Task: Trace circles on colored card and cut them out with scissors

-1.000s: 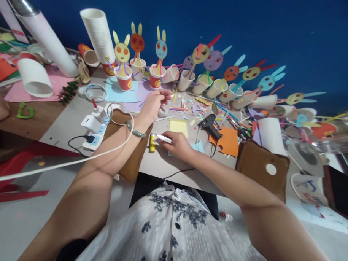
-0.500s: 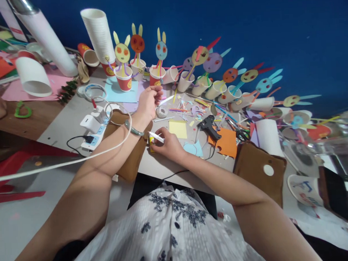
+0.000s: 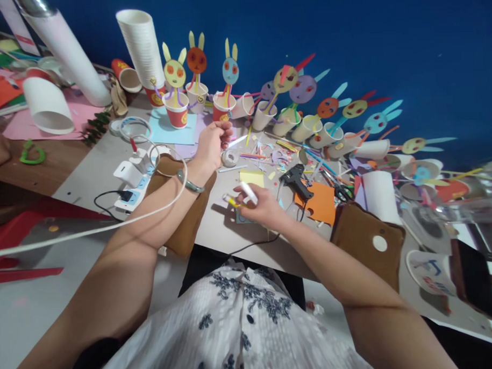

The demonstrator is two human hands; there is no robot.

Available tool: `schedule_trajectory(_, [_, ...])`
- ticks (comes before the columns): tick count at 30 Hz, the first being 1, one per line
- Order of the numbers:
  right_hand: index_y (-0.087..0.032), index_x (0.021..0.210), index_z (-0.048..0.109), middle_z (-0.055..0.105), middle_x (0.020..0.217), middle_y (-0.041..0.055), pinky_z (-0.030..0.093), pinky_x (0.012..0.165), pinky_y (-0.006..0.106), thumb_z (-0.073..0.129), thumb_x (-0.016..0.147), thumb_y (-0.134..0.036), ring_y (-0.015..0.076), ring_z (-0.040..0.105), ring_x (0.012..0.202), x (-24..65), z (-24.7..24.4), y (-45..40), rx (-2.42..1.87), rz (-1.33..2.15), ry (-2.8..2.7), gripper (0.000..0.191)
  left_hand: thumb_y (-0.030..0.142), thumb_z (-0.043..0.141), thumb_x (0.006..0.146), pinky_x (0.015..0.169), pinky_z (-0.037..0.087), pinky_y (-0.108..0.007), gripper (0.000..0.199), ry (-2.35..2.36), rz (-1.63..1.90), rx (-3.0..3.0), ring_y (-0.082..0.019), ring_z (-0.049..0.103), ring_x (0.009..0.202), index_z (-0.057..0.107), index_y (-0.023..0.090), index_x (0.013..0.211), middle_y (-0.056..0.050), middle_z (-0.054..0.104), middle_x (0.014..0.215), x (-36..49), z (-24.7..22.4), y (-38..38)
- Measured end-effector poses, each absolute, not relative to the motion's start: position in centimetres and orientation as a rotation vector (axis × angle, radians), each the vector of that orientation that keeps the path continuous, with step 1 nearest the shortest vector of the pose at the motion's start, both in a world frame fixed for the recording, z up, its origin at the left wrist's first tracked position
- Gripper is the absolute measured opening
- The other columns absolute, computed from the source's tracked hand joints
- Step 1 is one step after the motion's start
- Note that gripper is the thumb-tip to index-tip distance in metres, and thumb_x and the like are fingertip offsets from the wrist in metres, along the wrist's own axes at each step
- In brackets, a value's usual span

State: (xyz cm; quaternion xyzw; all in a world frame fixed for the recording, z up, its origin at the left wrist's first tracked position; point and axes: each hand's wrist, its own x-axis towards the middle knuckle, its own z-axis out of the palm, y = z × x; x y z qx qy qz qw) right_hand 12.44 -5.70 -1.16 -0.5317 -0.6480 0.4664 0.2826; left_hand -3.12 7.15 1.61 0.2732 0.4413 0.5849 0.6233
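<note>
My left hand (image 3: 212, 145) is closed in a loose pinch beside the red paper cup (image 3: 224, 106) that bears a blue rabbit figure; what its fingers hold, if anything, is too small to name. In my right hand (image 3: 263, 203) is a white marker (image 3: 249, 193), raised above the table. A small yellow item (image 3: 232, 201) also shows at the fingertips of that hand, blurred. Yellow paper (image 3: 251, 178) lies just behind the right hand, and light-blue paper is partly hidden beneath it.
A black glue gun (image 3: 297, 181) lies on orange paper (image 3: 321, 203). Rabbit figures in cups line the blue wall. A white cable crosses my left forearm from the power strip (image 3: 135, 196). Brown pouches (image 3: 367, 242) flank the work area.
My right hand has moved right and lifted from the brown pouch's edge, carrying the white marker and yellow item. My left hand has barely moved.
</note>
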Motion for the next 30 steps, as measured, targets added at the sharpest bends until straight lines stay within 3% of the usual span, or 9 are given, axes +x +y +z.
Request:
schedule_trajectory(4, [-0.018, 0.101, 0.073, 0.071, 0.087, 0.0025, 0.051, 0.057, 0.028, 0.078, 0.062, -0.030, 0.0123, 0.060, 0.062, 16.8, 0.2, -4.6, -1.461, 1.229, -1.420, 0.042, -0.004, 0.041, 0.076, 0.057, 0.034, -0.022, 0.028, 1.037, 1.272, 0.853, -0.008, 0.049, 0.054, 0.059, 0.016, 0.071, 0.002, 0.058, 0.060, -2.6, 1.0, 6.8])
schedule_trajectory(8, [-0.020, 0.089, 0.068, 0.063, 0.072, -0.0016, 0.046, 0.048, 0.025, 0.076, 0.063, -0.032, 0.0128, 0.059, 0.057, 19.5, -0.2, -3.0, -1.452, 1.185, -1.208, 0.030, -0.002, 0.043, 0.075, 0.072, 0.045, -0.026, 0.030, 0.969, 1.104, 1.461, -0.011, 0.057, 0.065, 0.066, 0.016, 0.072, -0.001, 0.066, 0.069, -2.1, 0.2, 5.5])
schedule_trajectory(10, [-0.021, 0.082, 0.064, 0.058, 0.065, -0.0038, 0.042, 0.045, 0.023, 0.076, 0.063, -0.033, 0.0112, 0.055, 0.052, 19.9, -0.9, -2.5, -1.453, 1.128, -1.177, 0.026, 0.001, 0.046, 0.077, 0.081, 0.046, -0.029, 0.029, 0.891, 0.944, 1.871, -0.015, 0.063, 0.077, 0.071, 0.017, 0.076, -0.003, 0.071, 0.079, -1.9, -0.1, 4.7])
schedule_trajectory(15, [-0.022, 0.082, 0.061, 0.058, 0.060, -0.0045, 0.044, 0.044, 0.026, 0.082, 0.065, -0.037, 0.0115, 0.052, 0.047, 19.7, -2.4, -2.7, -1.507, 0.994, -1.249, 0.031, 0.006, 0.054, 0.081, 0.084, 0.044, -0.037, 0.021, 0.674, 0.383, 2.621, -0.024, 0.066, 0.090, 0.072, 0.016, 0.080, -0.010, 0.073, 0.090, -1.7, -0.7, 3.4])
schedule_trajectory(20, [-0.022, 0.083, 0.062, 0.061, 0.059, -0.0043, 0.048, 0.045, 0.026, 0.086, 0.062, -0.039, 0.0128, 0.055, 0.048, 19.7, -2.8, -3.2, -1.569, 0.972, -1.300, 0.036, 0.005, 0.052, 0.083, 0.090, 0.039, -0.041, 0.023, 0.629, 0.142, 2.817, -0.024, 0.065, 0.096, 0.073, 0.016, 0.082, -0.010, 0.073, 0.096, -2.0, -1.0, 3.3])
schedule_trajectory(26, [-0.023, 0.080, 0.059, 0.053, 0.053, -0.0076, 0.046, 0.042, 0.025, 0.083, 0.066, -0.035, 0.0100, 0.046, 0.044, 19.8, -3.1, -3.2, -1.549, 1.023, -1.366, 0.031, 0.001, 0.051, 0.079, 0.086, 0.038, -0.040, 0.024, 0.660, 0.073, 2.803, -0.020, 0.061, 0.081, 0.066, 0.016, 0.069, -0.009, 0.072, 0.087, -2.3, -0.7, 3.5])
schedule_trajectory(30, [-0.023, 0.082, 0.062, 0.058, 0.061, -0.0041, 0.049, 0.046, 0.027, 0.081, 0.071, -0.036, 0.0127, 0.053, 0.051, 19.7, -3.7, -3.5, -1.529, 1.004, -1.419, 0.026, 0.000, 0.049, 0.079, 0.086, 0.039, -0.039, 0.025, 0.707, 0.039, 2.753, -0.021, 0.061, 0.083, 0.067, 0.015, 0.071, -0.010, 0.072, 0.090, -2.4, -0.8, 3.6])
